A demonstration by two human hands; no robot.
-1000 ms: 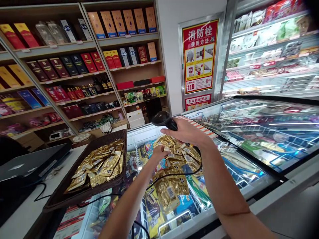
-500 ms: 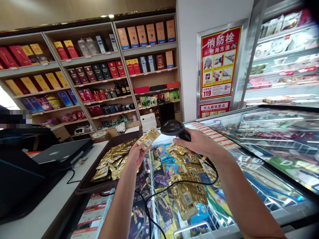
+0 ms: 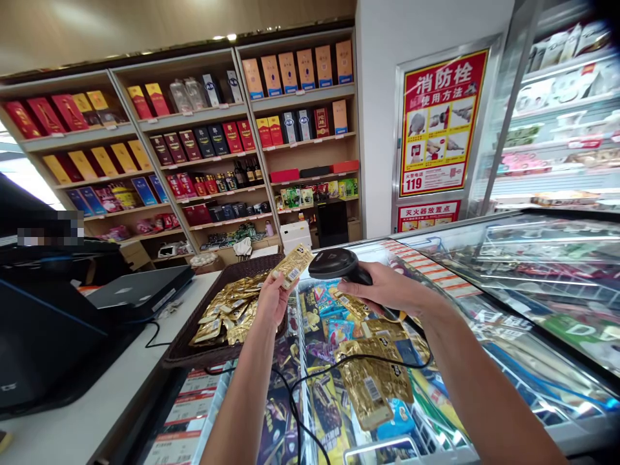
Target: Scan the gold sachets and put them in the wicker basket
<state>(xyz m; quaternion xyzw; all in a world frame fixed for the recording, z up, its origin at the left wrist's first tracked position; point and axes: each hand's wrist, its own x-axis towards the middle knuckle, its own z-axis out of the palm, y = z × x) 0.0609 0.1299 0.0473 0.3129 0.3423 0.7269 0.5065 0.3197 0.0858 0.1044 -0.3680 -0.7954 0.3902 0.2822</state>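
My left hand (image 3: 274,298) pinches a gold foil packet (image 3: 293,263) by its lower end, with a barcode label facing up. In my right hand (image 3: 382,287) is a black barcode scanner (image 3: 334,263), gripped round its handle. The scanner's head is just right of the packet, a small gap between them. A dark wicker basket (image 3: 181,352) heaped with similar gold packets (image 3: 225,313) stands to the left, behind my left forearm. More gold packets (image 3: 371,387) lie on the glass freezer top beneath my right hand. The scanner's black cable (image 3: 339,361) loops across them.
A chest freezer (image 3: 547,258) with glass lids and wrapped goods extends to the right. At left, a white counter (image 3: 62,420) bears a flat black device (image 3: 145,294) and a dark monitor (image 3: 43,336). Shelves of boxes (image 3: 203,142) line the back wall beside a red poster (image 3: 443,123).
The view has swung slightly left, so the surroundings sit further right. The scanner's head has come closer to the packet. Both hands keep their holds.
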